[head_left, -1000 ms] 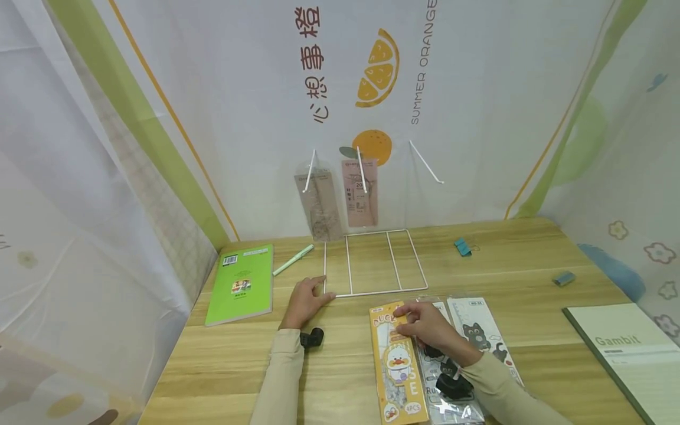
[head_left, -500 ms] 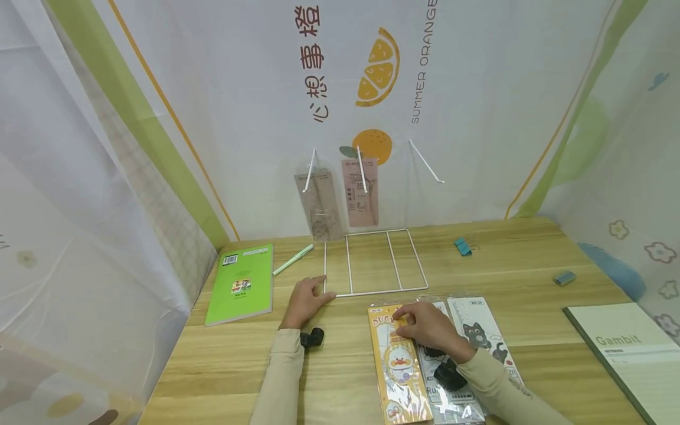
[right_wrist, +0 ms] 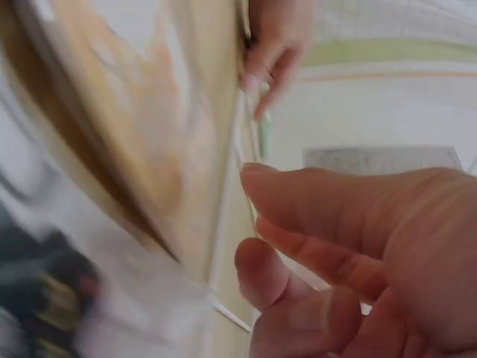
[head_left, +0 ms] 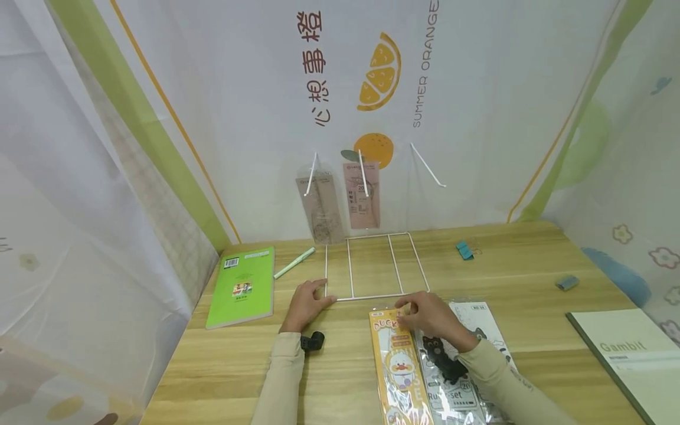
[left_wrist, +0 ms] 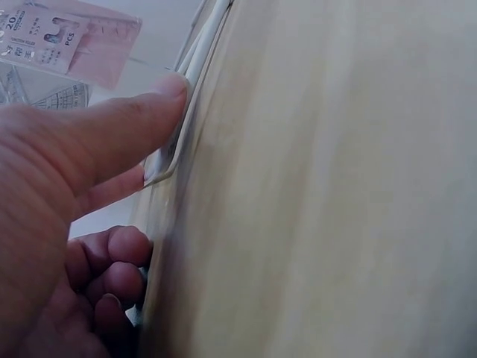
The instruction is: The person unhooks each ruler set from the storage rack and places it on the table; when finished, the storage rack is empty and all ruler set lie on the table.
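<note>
On table (head_left: 531, 283), right hand (head_left: 432, 319) pinches duck packet (head_left: 395, 360).

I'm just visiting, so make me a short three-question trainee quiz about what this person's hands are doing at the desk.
1. True or false: the left hand touches the white wire rack.
2. The right hand is at the top of which packet? A: yellow duck-print packet; B: clear cat-print packet; C: pink hanging packet.
3. Fill in: the green paperback book lies to the rack's ____.

Key: 1 true; 2 A; 3 left.
</note>
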{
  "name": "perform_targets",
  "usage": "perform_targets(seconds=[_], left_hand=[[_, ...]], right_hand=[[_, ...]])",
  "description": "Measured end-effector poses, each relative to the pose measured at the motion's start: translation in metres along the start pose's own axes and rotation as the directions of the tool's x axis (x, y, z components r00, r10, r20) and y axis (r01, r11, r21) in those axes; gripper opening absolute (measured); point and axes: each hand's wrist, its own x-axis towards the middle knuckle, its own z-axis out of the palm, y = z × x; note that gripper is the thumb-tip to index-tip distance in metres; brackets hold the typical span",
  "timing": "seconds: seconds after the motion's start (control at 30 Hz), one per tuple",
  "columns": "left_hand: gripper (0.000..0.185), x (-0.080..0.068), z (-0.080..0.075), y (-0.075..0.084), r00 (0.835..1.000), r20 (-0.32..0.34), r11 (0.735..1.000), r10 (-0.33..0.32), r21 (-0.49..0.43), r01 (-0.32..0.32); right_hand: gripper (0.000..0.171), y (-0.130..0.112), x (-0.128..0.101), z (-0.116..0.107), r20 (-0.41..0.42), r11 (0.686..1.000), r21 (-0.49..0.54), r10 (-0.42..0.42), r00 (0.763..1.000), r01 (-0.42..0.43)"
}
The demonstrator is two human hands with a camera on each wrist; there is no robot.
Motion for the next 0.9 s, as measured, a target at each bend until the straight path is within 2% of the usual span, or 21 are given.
perform_targets(seconds=[0.2, 0.43, 0.63, 0.87, 0.9], left_hand=[[0.052, -0.001, -0.002, 0.0, 1.0, 0.004, 1.0, 0.007, -0.022, -0.007], [0.051, -0.002, -0.004, 0.0, 1.0, 0.017, 1.0, 0.014, -0.013, -0.014], [0.051, 0.001, -0.004, 0.001, 0.999, 0.025, 1.0, 0.026, -0.003, -0.026], [0.052, 0.001, -0.004, 0.006, 0.998, 0.063, 1.0, -0.006, 0.015, 0.005], [0.052, 0.001, -0.004, 0.006, 0.998, 0.065, 1.0, -0.009, 0.019, 0.007]], right_hand=[[0.027, -0.002, 0.039, -0.027, -0.089, 0.997, -0.047, -0.073, 0.993, 0.069], [0.034, -0.006, 0.093, -0.053, -0.171, 0.993, -0.055, -0.114, 0.979, 0.106], [0.036, -0.017, 0.133, -0.066, -0.261, 0.978, -0.042, -0.208, 0.943, 0.205], [0.041, -0.031, 0.165, -0.071, -0.387, 0.963, 0.005, -0.246, 0.889, 0.269], [0.042, -0.032, 0.169, -0.071, -0.394, 0.963, 0.017, -0.241, 0.887, 0.27]])
